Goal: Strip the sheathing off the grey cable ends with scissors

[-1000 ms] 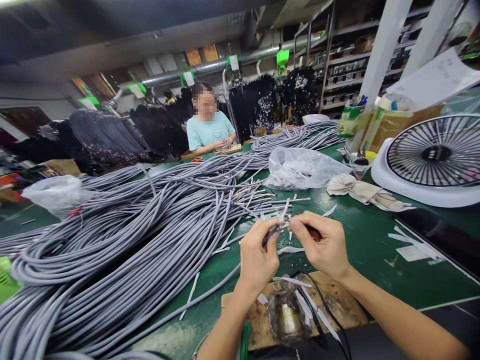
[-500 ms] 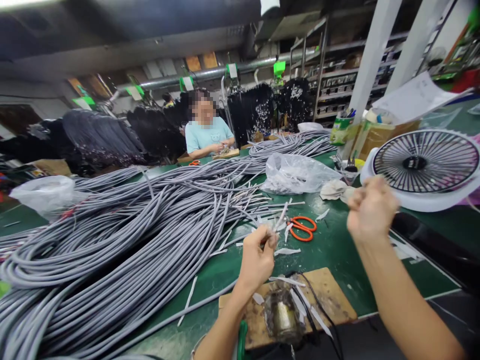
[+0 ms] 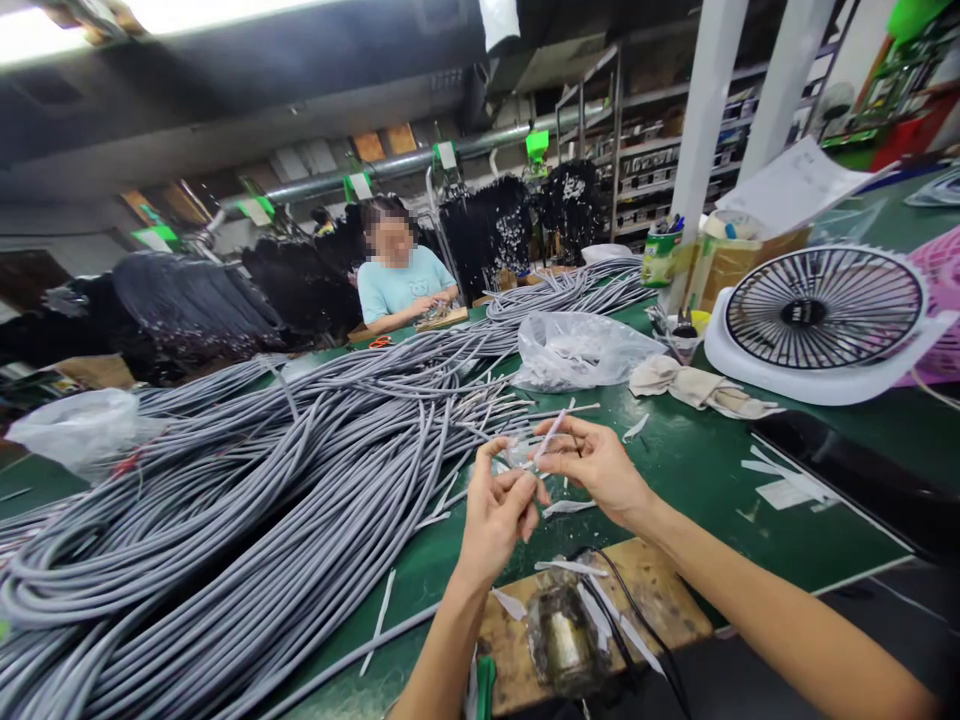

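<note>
My left hand (image 3: 504, 505) is closed around the end of a grey cable (image 3: 390, 632), whose length runs back behind my left wrist toward the lower left. From that end a thin whitish strip (image 3: 553, 436) sticks up, and the thumb and fingers of my right hand (image 3: 596, 468) pinch at it. The two hands nearly touch, and my fingers cover the exact point of grip. Below them, a small metal pot-like device (image 3: 562, 635) sits on a worn wooden board (image 3: 664, 585), with white scraps and black cords around it.
A big pile of grey cables (image 3: 300, 480) covers the left of the green table. A plastic bag (image 3: 581, 350), cloth gloves (image 3: 694, 387) and a white-based fan (image 3: 795, 375) lie beyond my right hand. Across the table a person (image 3: 409, 285) works at another board.
My right hand has come from the right, near the fan, to the cable end at my left hand. The orange scissors are now hidden behind my hands. The view has shifted slightly.
</note>
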`<state>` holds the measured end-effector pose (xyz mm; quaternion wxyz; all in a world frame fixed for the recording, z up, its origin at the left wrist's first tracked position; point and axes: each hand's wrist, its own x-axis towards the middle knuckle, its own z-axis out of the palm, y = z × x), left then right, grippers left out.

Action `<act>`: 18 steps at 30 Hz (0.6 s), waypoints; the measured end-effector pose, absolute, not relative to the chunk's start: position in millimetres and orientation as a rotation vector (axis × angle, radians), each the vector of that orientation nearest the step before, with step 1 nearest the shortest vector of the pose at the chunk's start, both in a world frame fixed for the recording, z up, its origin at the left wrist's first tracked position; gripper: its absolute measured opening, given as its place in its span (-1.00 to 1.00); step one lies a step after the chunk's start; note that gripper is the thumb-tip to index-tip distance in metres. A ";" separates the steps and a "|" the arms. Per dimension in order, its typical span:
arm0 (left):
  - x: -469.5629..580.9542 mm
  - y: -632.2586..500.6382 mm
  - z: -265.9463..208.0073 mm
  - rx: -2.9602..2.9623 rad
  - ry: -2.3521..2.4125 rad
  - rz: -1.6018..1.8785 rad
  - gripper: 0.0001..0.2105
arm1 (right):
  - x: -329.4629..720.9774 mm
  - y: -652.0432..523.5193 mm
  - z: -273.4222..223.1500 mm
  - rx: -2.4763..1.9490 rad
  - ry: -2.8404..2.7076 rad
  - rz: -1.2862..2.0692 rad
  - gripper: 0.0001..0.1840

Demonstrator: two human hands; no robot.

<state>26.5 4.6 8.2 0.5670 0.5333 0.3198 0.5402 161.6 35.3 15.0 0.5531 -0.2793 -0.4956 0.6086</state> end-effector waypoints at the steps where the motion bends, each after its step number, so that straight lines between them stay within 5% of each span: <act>1: 27.5 4.4 8.9 1.242 0.774 1.274 -0.62 | 160.3 35.3 13.4 -0.664 -1.148 1.406 -0.69; 8: 31.4 7.8 7.2 1.228 0.959 1.250 -0.69 | 149.3 30.3 2.6 -0.706 -1.049 1.141 -0.68; 18: 30.5 2.9 3.0 1.508 1.044 1.298 -0.72 | 146.7 27.4 8.8 -0.638 -0.882 1.449 -0.71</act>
